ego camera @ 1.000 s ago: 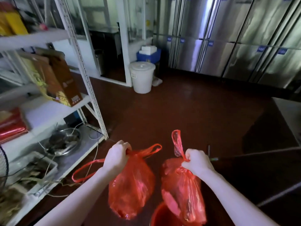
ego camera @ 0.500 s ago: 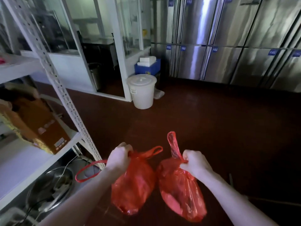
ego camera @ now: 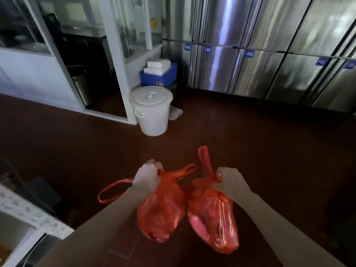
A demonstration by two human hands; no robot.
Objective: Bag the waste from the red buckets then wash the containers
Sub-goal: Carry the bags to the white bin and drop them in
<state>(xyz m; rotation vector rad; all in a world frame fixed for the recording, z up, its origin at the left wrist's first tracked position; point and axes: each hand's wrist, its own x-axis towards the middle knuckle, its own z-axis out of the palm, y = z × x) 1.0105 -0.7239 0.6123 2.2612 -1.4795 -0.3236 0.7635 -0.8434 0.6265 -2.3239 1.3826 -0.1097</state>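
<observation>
Above the dark floor (ego camera: 250, 143), 2 filled bags (ego camera: 161, 211) are gripped, 1 per hand (ego camera: 147, 177); waste is bagged, washing remains.

Floor (ego camera: 240, 143) lies open ahead; white lidded bucket (ego camera: 152, 114) stands mid-path, steel fridges (ego camera: 269, 70) wall the back, probably a shelf (ego camera: 28, 214) near-left.

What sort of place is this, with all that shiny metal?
Likely a commercial kitchen's back area: a wall of stainless steel refrigerators, a lidded white bucket on the dark red floor, and a glazed partition.
</observation>
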